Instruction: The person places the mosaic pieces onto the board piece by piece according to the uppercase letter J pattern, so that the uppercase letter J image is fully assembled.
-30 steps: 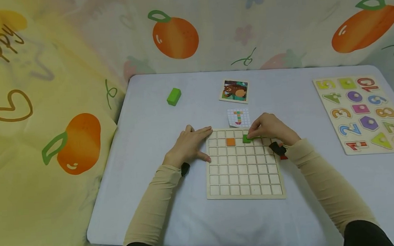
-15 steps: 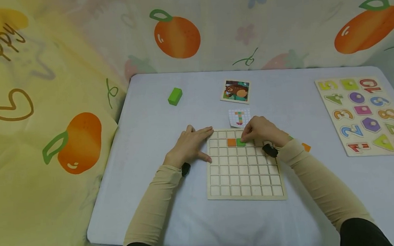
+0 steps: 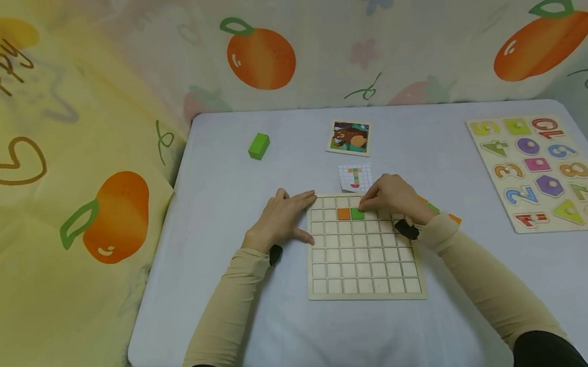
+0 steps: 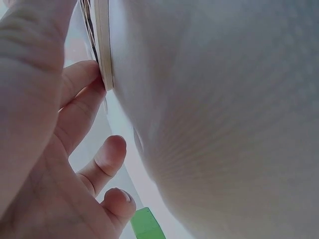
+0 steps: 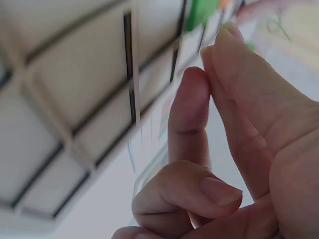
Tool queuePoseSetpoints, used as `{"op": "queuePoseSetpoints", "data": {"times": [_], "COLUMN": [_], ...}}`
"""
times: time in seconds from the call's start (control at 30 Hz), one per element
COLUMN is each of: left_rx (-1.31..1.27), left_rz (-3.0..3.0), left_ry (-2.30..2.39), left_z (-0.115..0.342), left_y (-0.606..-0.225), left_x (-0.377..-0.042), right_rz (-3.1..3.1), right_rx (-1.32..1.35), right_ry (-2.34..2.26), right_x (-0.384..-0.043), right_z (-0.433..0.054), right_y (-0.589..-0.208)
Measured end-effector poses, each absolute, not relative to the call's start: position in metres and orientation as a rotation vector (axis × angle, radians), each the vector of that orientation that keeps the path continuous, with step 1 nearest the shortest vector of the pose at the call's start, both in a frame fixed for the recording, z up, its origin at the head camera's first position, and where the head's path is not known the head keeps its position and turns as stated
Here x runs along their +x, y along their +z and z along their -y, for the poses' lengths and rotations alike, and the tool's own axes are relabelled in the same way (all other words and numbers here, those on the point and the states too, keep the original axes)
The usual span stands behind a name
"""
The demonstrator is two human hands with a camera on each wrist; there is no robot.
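Note:
A pale wooden grid board [image 3: 367,298] lies on the table. An orange square tile [image 3: 343,214] sits in its second row from the far side, with a green square tile [image 3: 357,214] in the neighbouring cell. My left hand [image 3: 280,221] touches the board's left edge, fingers spread. My right hand [image 3: 395,197] is over the board's far right part, its fingertips at the green tile's right edge. In the right wrist view thumb and fingertips come together beside the green tile [image 5: 199,12], and nothing shows between them. Orange and green tiles [image 3: 432,208] are partly hidden behind the right wrist.
A printed pattern card [image 3: 355,176] lies beyond the board, with a bear picture tile [image 3: 350,137] behind it. At the back left stands a green block [image 3: 258,146]. A number-and-shape puzzle board [image 3: 546,173] occupies the table's right side.
My right hand has moved left over the board with the green tile, which now lies in the cell beside the orange tile. My left hand stays at the board's edge.

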State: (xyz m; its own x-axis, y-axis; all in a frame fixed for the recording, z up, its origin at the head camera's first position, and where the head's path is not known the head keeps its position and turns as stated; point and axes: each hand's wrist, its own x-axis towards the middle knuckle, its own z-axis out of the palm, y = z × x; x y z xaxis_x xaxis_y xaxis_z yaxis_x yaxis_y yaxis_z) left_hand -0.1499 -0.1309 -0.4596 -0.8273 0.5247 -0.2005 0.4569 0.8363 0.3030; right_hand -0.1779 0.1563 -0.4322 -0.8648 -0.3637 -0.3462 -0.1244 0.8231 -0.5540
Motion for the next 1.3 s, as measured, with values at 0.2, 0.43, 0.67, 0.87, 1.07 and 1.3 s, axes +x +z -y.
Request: {"op": "queuePoseSetpoints", "data": {"times": [0.2,0.43,0.67,0.87,1.07,1.3], "left_rx": [0.741,0.761,0.772,0.758,0.76,0.771], "left_rz": [-2.738,-2.746,-2.75,-2.735,-2.732,-2.737], "left_ry": [0.34,0.343,0.34,0.35,0.365,0.35], "left_z": [0.13,0.131,0.131,0.13,0.131,0.131], "left_y": [-0.46,-0.459,-0.46,-0.46,-0.46,-0.459], "left_x": [-0.149,-0.15,-0.151,-0.15,-0.15,-0.15], "right_rz": [-2.594,-2.613,-2.608,-2.621,-2.658,-2.631], "right_rx": [-0.277,-0.185,-0.089,-0.017,0.018,0.061], "right_ry": [-0.766,-0.675,-0.656,-0.635,-0.587,-0.54], "right_x": [-0.179,-0.175,-0.166,-0.161,-0.159,-0.16], "right_z": [-0.18,-0.211,-0.24,-0.255,-0.26,-0.262], "right_y": [-0.427,-0.423,-0.423,-0.425,-0.427,-0.429]}}
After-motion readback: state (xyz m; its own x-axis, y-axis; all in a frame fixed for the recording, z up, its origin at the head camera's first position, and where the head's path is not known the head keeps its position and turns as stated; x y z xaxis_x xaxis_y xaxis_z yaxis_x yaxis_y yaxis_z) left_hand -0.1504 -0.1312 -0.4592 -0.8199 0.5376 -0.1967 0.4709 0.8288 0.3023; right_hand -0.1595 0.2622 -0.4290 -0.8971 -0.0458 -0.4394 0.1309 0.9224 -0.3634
